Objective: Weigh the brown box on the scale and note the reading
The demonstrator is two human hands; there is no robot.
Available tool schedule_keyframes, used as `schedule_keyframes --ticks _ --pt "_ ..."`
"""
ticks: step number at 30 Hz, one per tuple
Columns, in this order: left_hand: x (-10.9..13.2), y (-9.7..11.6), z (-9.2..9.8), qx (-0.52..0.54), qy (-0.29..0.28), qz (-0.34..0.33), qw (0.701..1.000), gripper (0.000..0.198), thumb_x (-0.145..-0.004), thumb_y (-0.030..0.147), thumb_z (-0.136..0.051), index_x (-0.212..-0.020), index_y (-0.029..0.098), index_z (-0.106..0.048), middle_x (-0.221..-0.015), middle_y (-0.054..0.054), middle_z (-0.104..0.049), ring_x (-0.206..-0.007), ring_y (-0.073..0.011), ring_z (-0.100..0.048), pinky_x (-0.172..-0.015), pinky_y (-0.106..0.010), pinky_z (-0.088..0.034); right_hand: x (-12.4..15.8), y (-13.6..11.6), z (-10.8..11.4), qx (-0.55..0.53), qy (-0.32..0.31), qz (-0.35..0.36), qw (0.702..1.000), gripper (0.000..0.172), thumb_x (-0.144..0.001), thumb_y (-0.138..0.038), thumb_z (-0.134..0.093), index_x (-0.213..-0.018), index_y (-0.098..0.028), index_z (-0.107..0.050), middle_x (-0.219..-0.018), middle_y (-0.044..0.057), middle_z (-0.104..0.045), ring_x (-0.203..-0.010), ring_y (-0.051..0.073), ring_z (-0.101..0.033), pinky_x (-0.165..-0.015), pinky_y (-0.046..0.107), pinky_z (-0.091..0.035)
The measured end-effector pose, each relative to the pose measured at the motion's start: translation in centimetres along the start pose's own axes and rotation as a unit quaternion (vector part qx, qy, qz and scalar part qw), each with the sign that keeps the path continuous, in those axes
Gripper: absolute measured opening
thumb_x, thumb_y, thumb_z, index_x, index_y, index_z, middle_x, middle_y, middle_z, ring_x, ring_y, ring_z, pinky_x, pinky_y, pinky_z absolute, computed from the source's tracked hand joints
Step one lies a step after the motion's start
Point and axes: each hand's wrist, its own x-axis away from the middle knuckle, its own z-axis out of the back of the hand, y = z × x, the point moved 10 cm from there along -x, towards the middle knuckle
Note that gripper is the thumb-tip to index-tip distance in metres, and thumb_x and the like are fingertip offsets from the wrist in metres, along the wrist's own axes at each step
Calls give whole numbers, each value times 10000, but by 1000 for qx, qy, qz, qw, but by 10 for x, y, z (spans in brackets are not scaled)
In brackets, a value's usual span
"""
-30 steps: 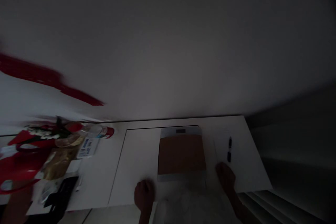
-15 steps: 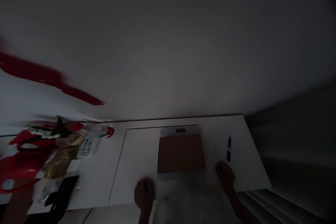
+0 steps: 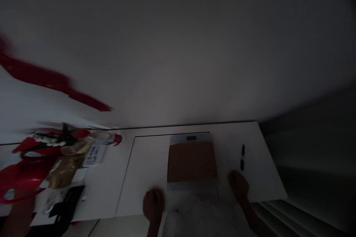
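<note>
My left hand (image 3: pixel 154 204) is closed in a fist at the table's front edge, with nothing visible in it. To its right lies a brown cardboard piece (image 3: pixel 192 161) on a flat grey device (image 3: pixel 178 139) with a small dark display, which looks like a scale. My right hand (image 3: pixel 238 185), also curled into a fist, rests on the table to the right of the cardboard and apart from it. A dark pen (image 3: pixel 243 156) lies just beyond my right hand on what seems to be a pale sheet of paper (image 3: pixel 233 147). The picture is dim.
Along the left of the white table (image 3: pixel 147 163) stand red containers (image 3: pixel 25 176), a lying bottle (image 3: pixel 111 139), a white box with blue print (image 3: pixel 94 154), a bag with brown contents (image 3: pixel 62 173) and a black object (image 3: pixel 69 203). Another person's arm (image 3: pixel 20 211) shows at lower left.
Both fists stay almost where they were. The cardboard and pen have not moved. At the far left, the red things appear slightly shifted to the right in view.
</note>
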Motion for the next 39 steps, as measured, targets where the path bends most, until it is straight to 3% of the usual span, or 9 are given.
schedule_keyframes --ticks 18,24,27,31,34,37,39 --pt "0 -1 -4 -36 0 -17 999 326 -904 369 -305 -655 228 -460 -710 -60 -530 -702 -200 -470 -653 -332 -306 0 -3 2 -5 -3 10 1000 378 -910 -414 -311 -765 -206 -592 -815 35 -665 -758 162 -593 -638 258 -334" --pt "-2 -1 -4 -20 -14 2 1000 299 -877 369 -313 -656 231 -459 -726 -77 -549 -714 -213 -485 -675 -351 -340 -1 -4 7 -24 31 20 999 393 -888 -436 -324 -752 -208 -613 -788 45 -673 -735 170 -600 -627 257 -360" --pt "-6 -6 -9 23 -50 24 998 304 -868 405 -309 -695 231 -488 -750 -90 -576 -734 -232 -521 -694 -376 -385 0 3 11 -70 68 26 995 466 -865 -523 -313 -725 -209 -629 -768 70 -685 -713 198 -613 -637 283 -409" --pt "-15 0 -5 185 -75 66 978 377 -844 525 -364 -895 214 -573 -912 -110 -650 -889 -261 -597 -806 -411 -467 0 4 19 -212 92 43 972 625 -836 -703 -303 -719 -198 -653 -748 100 -696 -698 228 -626 -656 329 -482" --pt "-23 29 6 322 -97 74 939 513 -862 587 -334 -1117 211 -574 -1137 -118 -653 -1076 -247 -592 -928 -415 -470 -2 -20 20 -355 64 47 931 668 -861 -723 -315 -1008 -192 -693 -909 109 -723 -825 239 -667 -758 361 -528" --pt "-28 69 15 444 -134 77 882 606 -888 610 -251 -1285 233 -512 -1385 -107 -549 -1271 -222 -507 -1046 -411 -423 -3 -70 18 -464 0 77 882 691 -894 -695 -331 -1400 -252 -488 -1247 111 -647 -1134 251 -618 -950 421 -499" --pt "-28 93 20 487 -158 82 855 634 -884 626 -258 -1332 242 -489 -1456 -95 -491 -1347 -224 -443 -1111 -416 -372 1 -109 13 -502 -63 112 855 707 -898 -687 -363 -1493 -306 -348 -1424 82 -521 -1295 245 -509 -1045 442 -446"
